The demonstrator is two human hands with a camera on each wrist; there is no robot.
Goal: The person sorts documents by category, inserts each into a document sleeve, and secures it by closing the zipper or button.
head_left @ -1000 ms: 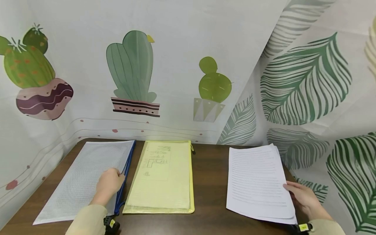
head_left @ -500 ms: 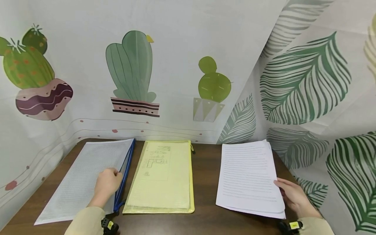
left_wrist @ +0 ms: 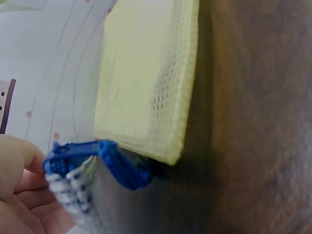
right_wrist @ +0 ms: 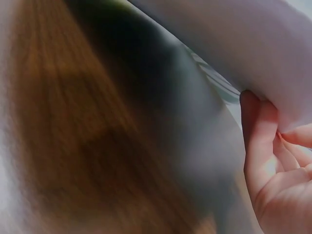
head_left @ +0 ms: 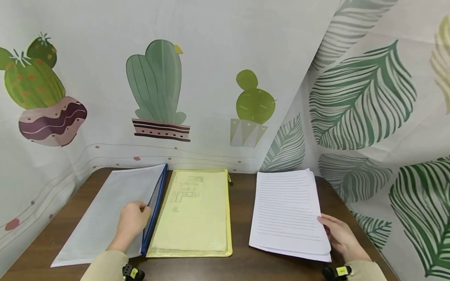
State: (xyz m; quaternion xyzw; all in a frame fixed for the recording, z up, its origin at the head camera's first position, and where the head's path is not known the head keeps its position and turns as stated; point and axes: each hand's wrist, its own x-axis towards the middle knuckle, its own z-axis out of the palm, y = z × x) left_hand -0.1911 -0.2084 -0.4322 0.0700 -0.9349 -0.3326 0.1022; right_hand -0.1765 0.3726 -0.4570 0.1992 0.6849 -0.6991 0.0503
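At the left of the head view lies a white mesh zipper pouch [head_left: 95, 218] with a blue zipper [head_left: 161, 195] along its right side. My left hand [head_left: 131, 222] pinches the pouch's upper layer near that side, and the mouth gapes between the two blue edges. In the left wrist view, the blue zipper end [left_wrist: 124, 165] stands beside my curled fingers. Lined printed sheets [head_left: 286, 214] form a thin stack at the right. My right hand [head_left: 341, 236] grips their right edge, thumb on top and fingers underneath; the right wrist view shows the raised underside of the paper [right_wrist: 253, 48].
A yellow mesh zipper pouch [head_left: 197, 232] with a printed sheet inside lies flat between the white pouch and the stack. Brown wooden table [head_left: 242, 218] shows between the yellow pouch and the paper. A patterned cloth [head_left: 211, 97] hangs behind the table.
The stack of paper has moved left with my right hand, toward the yellow pouch. The white pouch has shifted slightly right, and its mouth gapes wider under my left hand.
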